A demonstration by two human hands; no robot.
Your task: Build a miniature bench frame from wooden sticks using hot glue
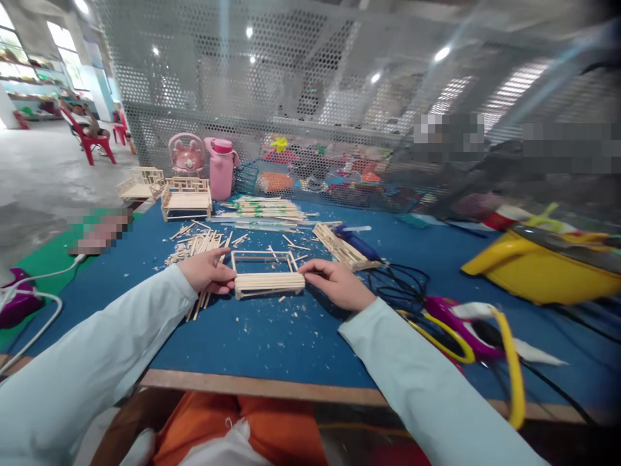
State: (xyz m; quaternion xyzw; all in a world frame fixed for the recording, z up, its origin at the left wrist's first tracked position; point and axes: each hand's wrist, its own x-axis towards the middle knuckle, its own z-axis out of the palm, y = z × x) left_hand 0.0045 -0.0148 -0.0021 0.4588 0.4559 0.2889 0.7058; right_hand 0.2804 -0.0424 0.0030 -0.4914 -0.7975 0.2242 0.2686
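Observation:
A small frame of wooden sticks [270,282], with a row of sticks laid side by side across its front, stands on the blue table mat in the middle of the head view. My left hand [209,270] pinches its left end between thumb and fingers. At the right end, the fingertips of my right hand [334,281] close on the ends of the front sticks. Left of the frame lies a pile of loose wooden sticks [200,244], partly behind my left hand.
Two finished-looking miniature stick beds [187,197] stand back left beside a pink bottle [222,169]. Bundled sticks [266,208] lie behind the frame. To the right are a blue-handled tool [359,244], cables, a purple glue gun [456,317] and a yellow container [543,265]. Perforated metal sheeting closes the back.

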